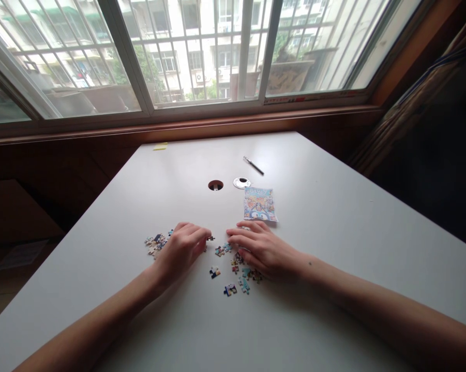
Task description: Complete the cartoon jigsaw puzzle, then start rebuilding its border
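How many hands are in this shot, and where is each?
2: the left hand, pinching a puzzle piece, beside the left pile; the right hand, partly over other pieces, near the packet. No others show.

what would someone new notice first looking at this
The eye likely goes first to the bright barred window across the top of the view. Next come the left hand and right hand, among loose puzzle pieces on the white table. Just beyond the right hand lies a colourful packet.

The window [201, 57] glares white, right edge dark.
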{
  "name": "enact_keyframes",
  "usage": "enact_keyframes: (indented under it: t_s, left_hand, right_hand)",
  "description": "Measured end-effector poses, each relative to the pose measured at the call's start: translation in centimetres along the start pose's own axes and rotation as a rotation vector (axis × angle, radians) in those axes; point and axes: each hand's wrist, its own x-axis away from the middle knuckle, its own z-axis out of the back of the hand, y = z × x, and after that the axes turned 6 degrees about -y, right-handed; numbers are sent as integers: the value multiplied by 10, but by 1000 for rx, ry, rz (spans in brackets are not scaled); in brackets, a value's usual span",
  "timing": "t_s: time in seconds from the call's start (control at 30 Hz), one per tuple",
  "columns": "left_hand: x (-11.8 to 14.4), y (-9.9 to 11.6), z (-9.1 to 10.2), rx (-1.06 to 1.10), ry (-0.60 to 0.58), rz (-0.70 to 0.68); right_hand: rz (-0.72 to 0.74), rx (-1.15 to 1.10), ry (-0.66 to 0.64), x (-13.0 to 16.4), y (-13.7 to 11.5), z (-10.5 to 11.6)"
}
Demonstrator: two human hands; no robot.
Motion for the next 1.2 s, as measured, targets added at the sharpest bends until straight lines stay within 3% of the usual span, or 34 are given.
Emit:
enact_keyframes:
  t_s: [0.3, 0.43, 0.6, 0.7, 0.77, 0.87, 0.97, 1.03, 1.13, 1.2]
  left_hand:
    - [-3, 5, 10, -31, -62, 36]
    - [5, 28, 21, -116, -240, 156]
    - [22, 61, -2, -148, -322, 122]
    - [22, 70, -18, -68, -336, 28]
    - [17, 69, -16, 15, -334, -15]
    - [6, 51, 8, 43, -290, 17]
    - [0, 11, 40, -49, -219, 133]
    - [1, -19, 56, -107, -248, 181]
    - [8, -49, 66, -104, -344, 176]
    - [10, -56, 64, -76, -371, 167]
  right_hand:
    - [-6, -23, 59, 0, 2, -2]
    - [-110, -42, 182, -1, 3, -2]
    - [-238, -79, 353, -1, 7, -2]
    - [-241, -107, 388, -2, 9, -3]
    - [-237, -123, 392, -2, 10, -3]
    - [-248, -138, 413, -2, 12, -4]
    - [-260, -144, 440, -1, 16, -6]
    - [-261, -150, 444, -1, 18, -8]
    - [-266, -158, 441, -1, 18, -8]
    - [-268, -163, 438, -2, 17, -7]
